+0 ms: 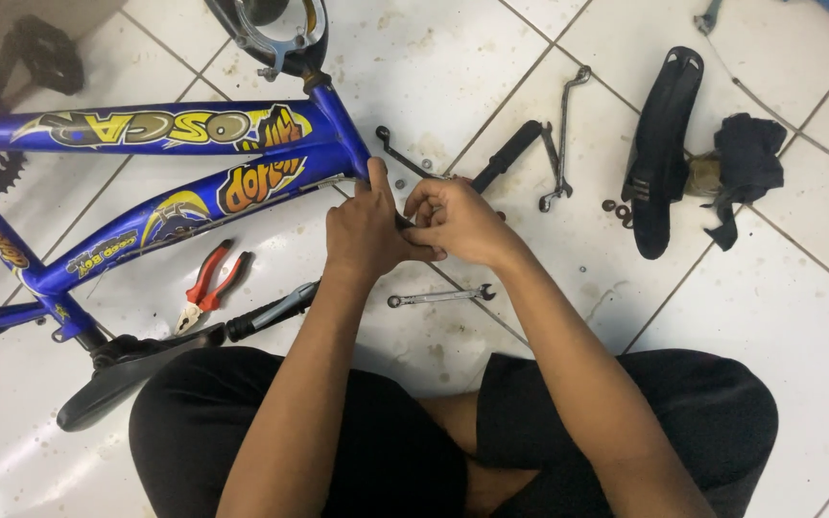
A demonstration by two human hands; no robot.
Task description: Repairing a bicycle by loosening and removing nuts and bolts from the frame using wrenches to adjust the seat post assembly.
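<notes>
A blue bicycle frame [194, 168] with yellow and orange decals lies on its side on the white tiled floor. My left hand [365, 230] rests against the frame's head tube end, thumb up on the blue tube. My right hand [458, 221] is pressed against the left one, and the fingers of both pinch a small dark part between them. What that part is stays hidden by the fingers. A black handlebar grip [506, 156] lies just beyond my right hand.
Red-handled pliers [208, 285], a small combination spanner [438, 296], a long ring spanner [561, 139], a black mudguard [662, 144], a dark rag [746, 168], loose washers [618, 209], a black saddle [131, 369] and a pedal [45, 53] lie about on the floor.
</notes>
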